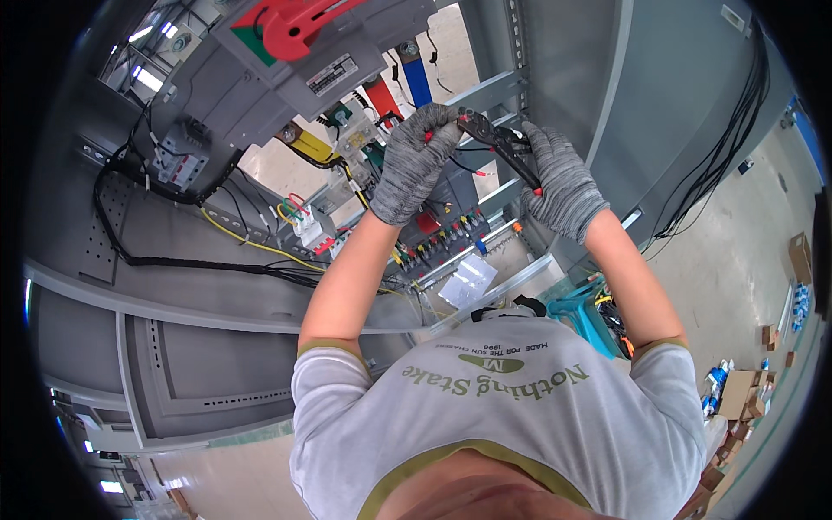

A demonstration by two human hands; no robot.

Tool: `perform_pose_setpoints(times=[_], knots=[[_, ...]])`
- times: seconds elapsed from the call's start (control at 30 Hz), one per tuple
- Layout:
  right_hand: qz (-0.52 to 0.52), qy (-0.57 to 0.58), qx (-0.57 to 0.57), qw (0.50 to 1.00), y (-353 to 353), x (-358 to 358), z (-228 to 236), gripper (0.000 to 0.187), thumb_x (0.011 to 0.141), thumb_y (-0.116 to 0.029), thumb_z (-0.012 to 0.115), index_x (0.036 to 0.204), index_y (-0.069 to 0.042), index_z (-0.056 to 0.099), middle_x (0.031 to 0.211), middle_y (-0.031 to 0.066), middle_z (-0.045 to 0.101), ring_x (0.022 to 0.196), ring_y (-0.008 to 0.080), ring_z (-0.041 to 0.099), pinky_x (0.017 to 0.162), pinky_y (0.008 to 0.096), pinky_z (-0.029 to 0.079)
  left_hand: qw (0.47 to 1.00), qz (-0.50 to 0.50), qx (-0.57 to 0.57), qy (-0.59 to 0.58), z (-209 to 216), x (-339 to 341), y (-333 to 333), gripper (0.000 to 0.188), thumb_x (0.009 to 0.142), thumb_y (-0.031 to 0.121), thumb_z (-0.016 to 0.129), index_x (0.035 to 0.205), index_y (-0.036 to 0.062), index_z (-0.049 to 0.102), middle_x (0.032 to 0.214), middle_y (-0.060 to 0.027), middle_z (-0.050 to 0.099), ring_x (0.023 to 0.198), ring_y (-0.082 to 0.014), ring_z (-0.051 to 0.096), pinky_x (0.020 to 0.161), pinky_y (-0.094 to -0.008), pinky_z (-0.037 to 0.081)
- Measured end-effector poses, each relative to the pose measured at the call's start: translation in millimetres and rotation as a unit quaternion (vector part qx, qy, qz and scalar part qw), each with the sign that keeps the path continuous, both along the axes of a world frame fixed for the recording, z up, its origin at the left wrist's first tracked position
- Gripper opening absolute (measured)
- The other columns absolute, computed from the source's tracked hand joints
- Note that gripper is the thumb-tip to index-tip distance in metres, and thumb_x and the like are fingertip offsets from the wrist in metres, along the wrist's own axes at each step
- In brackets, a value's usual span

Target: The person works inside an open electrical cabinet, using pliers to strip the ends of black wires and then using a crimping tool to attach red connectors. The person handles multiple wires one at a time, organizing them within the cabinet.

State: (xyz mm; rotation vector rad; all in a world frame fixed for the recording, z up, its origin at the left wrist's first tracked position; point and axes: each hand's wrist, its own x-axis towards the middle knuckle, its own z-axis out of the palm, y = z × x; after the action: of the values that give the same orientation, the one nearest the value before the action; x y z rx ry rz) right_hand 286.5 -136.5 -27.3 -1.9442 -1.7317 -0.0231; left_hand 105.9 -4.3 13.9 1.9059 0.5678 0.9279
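In my right hand [568, 186], in a grey knit glove, are black crimping pliers [496, 141] with red handle ends; the fingers wrap round the handles. The tool's head points left, against the fingertips of my left hand [416, 165], gloved the same way. Those fingers are pinched together, and a bit of red shows at them. I cannot make out fully what they hold. Just below the pliers hangs a thin black wire with a red end [478, 172]. Both hands are raised in front of an open electrical cabinet.
A large grey breaker with a red rotary handle [290, 26] fills the upper left. Yellow, red and blue busbars [416, 78] stand below it. A row of terminals [446, 238] lies under my hands. Black cables [737, 130] hang on the cabinet door; cardboard boxes [741, 394] lie on the floor.
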Motion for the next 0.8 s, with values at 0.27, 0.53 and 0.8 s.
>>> perform_pose_setpoints(times=[0.27,0.53,0.8], knots=[[0.034,0.004,0.026,0.999,10,9,4,0.069,0.069,-0.012,0.068,0.131,0.003,0.041,0.131,0.0284,0.043,0.125,0.0412,0.04,0.107,0.0411,0.033,1.0,-0.019,0.007,-0.017,3,0,1,0.013,0.089,0.011,0.061,0.099,0.0038,0.065,0.083,0.0004,0.061,0.077,-0.0058,0.054,0.069,-0.0209,0.046],[0.063,0.101,0.06,0.991,18,13,3,0.052,0.067,-0.004,0.064,0.117,0.004,0.051,0.107,0.0261,0.058,0.101,0.0411,0.056,0.09,0.0428,0.046,0.999,-0.008,0.02,-0.028,2,2,1,0.013,0.087,0.009,0.062,0.099,0.0036,0.065,0.083,0.0005,0.061,0.077,-0.0062,0.054,0.071,-0.0221,0.046],[0.097,0.113,0.008,0.989,35,28,-7,0.058,0.071,-0.008,0.06,0.126,0.005,0.046,0.093,0.0269,0.061,0.087,0.0408,0.062,0.077,0.0407,0.05,0.999,0.013,-0.006,-0.029,5,7,-1,0.011,0.088,0.01,0.061,0.095,0.0025,0.065,0.076,0.001,0.059,0.069,-0.0053,0.051,0.064,-0.0222,0.044]])
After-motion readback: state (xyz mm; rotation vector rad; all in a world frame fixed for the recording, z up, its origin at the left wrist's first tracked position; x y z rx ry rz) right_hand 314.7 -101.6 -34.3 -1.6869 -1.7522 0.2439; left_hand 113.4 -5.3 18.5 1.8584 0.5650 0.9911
